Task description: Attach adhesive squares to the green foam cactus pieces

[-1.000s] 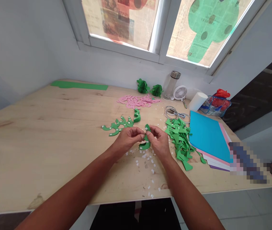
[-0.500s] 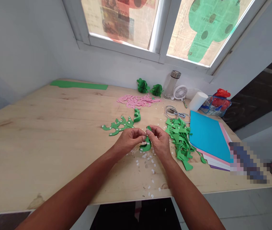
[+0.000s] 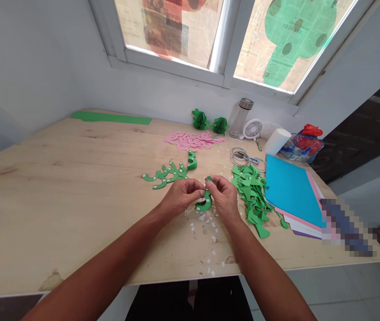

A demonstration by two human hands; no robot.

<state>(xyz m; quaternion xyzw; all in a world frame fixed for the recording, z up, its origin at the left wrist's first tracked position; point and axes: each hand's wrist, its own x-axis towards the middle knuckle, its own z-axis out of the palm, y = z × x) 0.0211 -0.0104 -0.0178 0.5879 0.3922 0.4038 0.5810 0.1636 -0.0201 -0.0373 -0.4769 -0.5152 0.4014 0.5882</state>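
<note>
A curved green paper cutout (image 3: 204,206) with small white tabs hangs between my hands, just above the table. My right hand (image 3: 224,196) is closed on it, thumb and fingers pinching its upper right end. My left hand (image 3: 186,192) is closed in a pinch right at the cutout's upper edge; what lies between its fingertips is too small to make out. Left of the hands lie several more curved green cutouts (image 3: 159,182) with white tabs. Behind them stands a small stack of green cutouts (image 3: 192,161). White paper bits (image 3: 214,238) are scattered below my hands.
Green scraps (image 3: 252,196) lie right of my hands, beside blue sheets (image 3: 290,189). Tape rolls (image 3: 240,157), pink cutouts (image 3: 190,141), two green paper ornaments (image 3: 200,119), a bottle (image 3: 241,118), a fan (image 3: 252,129) and a white roll (image 3: 277,141) sit toward the wall. A green strip (image 3: 109,117) lies far left.
</note>
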